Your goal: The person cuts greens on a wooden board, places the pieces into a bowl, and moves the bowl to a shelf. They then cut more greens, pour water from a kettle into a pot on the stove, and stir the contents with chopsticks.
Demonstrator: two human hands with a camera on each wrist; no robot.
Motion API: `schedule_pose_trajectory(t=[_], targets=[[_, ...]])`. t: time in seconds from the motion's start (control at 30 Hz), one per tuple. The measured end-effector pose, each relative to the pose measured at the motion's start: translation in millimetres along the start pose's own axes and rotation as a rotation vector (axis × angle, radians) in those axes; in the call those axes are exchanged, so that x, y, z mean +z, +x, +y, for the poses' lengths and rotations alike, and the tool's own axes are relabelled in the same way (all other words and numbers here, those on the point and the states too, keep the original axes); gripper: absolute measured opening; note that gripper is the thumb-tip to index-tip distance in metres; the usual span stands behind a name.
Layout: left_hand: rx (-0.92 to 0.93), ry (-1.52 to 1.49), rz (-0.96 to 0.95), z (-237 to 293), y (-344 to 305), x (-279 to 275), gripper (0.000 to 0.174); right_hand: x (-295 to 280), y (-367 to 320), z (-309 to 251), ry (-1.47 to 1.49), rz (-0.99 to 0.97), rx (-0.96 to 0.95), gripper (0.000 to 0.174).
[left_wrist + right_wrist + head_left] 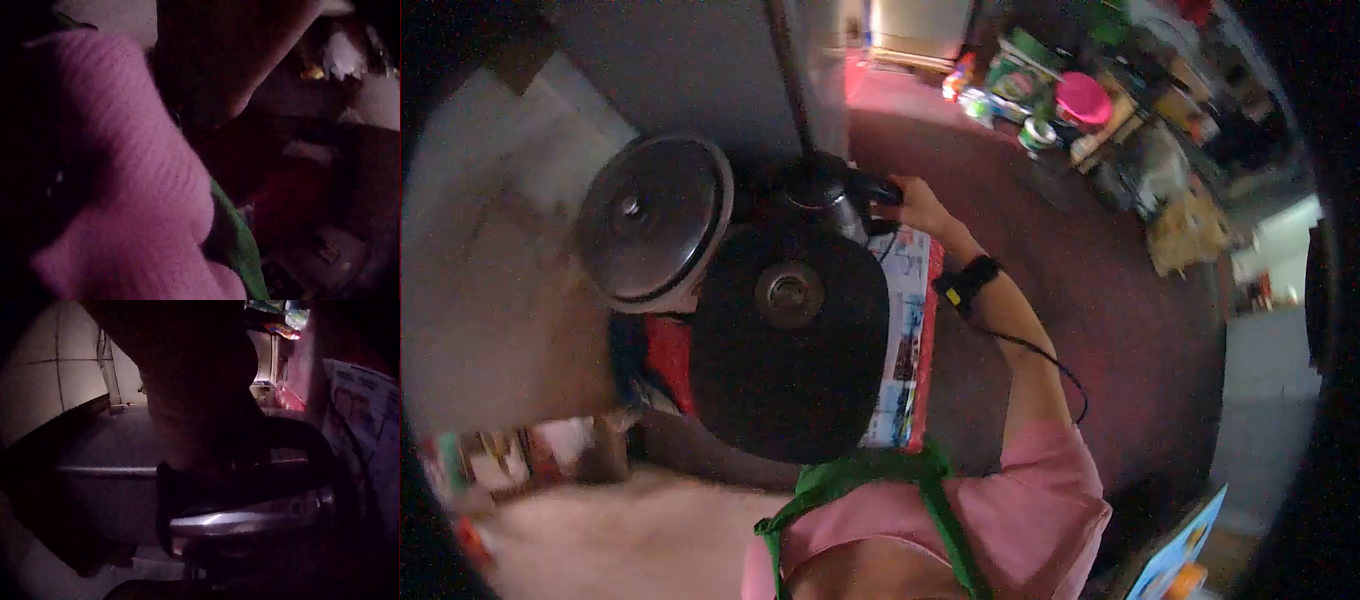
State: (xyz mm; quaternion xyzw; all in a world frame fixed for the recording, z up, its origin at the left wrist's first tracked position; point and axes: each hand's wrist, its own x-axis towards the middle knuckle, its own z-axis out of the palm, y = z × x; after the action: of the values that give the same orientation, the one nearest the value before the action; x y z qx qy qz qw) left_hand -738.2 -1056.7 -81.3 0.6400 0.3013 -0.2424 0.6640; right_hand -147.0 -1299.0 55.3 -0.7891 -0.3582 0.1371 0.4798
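Observation:
My right hand [918,207] is at the black handle [874,188] of a shiny metal kettle [832,208], its fingers curled around it. In the right wrist view the hand is a dark shape over the kettle's silver body [250,515]. My left hand is hidden in the head view; the left wrist view shows pink sleeve cloth [144,162] and a green strap [237,231]. Just in front of the kettle is a large dark round-edged thing [830,380] with a metal ring at its middle.
A domed lid [655,220] with a silver knob lies left of the kettle. Printed paper [910,330] with a red edge covers the surface under these things. A dark cord [350,425] runs over the paper. Beyond the reddish floor [1090,260] stand a pink basin [1084,98] and bags.

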Motion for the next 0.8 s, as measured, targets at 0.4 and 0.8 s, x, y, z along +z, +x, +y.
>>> schedule_pose_trajectory(t=[0.4, 0.8], targets=[[-0.066, -0.382, 0.521, 30, -31, 126, 0.016, 50, 12, 58, 0.334, 0.291, -0.088, 0.027], [0.008, -1.026, 0.784, 2, -64, 231, 0.016, -99, 57, -90, 0.335, 0.406, -0.054, 0.024]])
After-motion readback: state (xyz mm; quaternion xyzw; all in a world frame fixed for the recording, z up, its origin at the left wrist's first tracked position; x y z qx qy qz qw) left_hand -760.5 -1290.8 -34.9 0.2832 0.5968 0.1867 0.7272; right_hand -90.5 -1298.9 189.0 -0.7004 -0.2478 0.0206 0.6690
